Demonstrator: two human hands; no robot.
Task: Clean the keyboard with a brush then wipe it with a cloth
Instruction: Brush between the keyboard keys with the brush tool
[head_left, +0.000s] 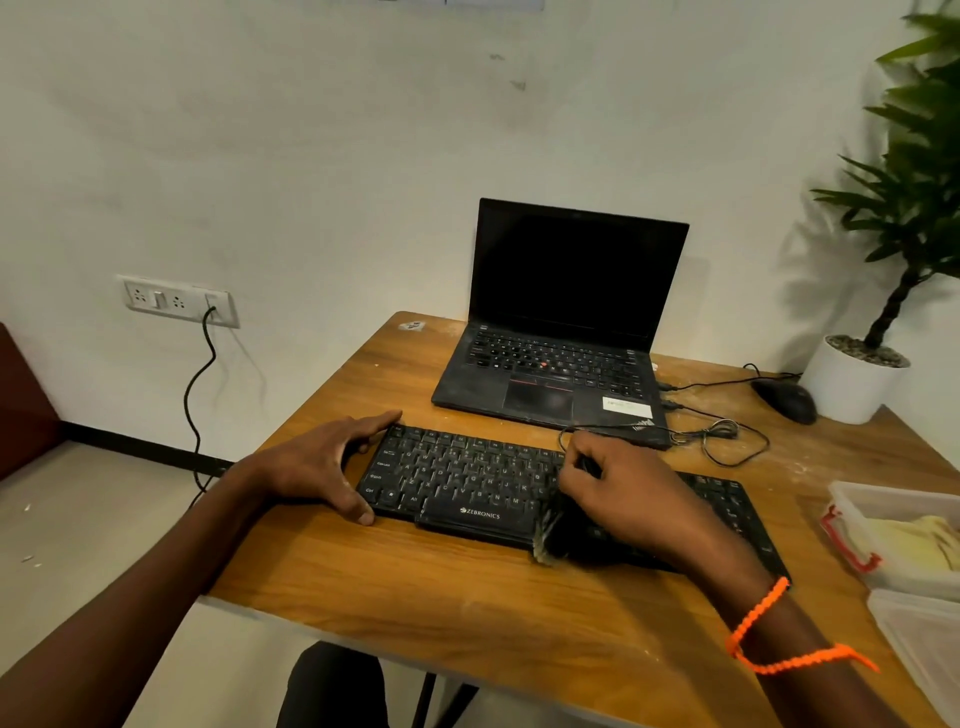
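A black keyboard (467, 478) lies across the wooden table (415, 597), its cable running to the laptop. My left hand (322, 467) grips the keyboard's left end, thumb at the front edge and fingers at the back corner. My right hand (634, 493) holds a dark brush (553, 535) whose pale-tipped bristles rest on the keyboard's front edge, right of the spacebar. The handle is mostly hidden in my fist. A yellow cloth (914, 535) sits in a clear container (852, 499) at the right edge.
An open black laptop (561, 332) stands behind the keyboard. A black mouse (787, 400) and a coiled cable (722, 436) lie to its right, near a white plant pot (852, 384). A container lid (919, 639) lies front right. Pale dust marks the tabletop.
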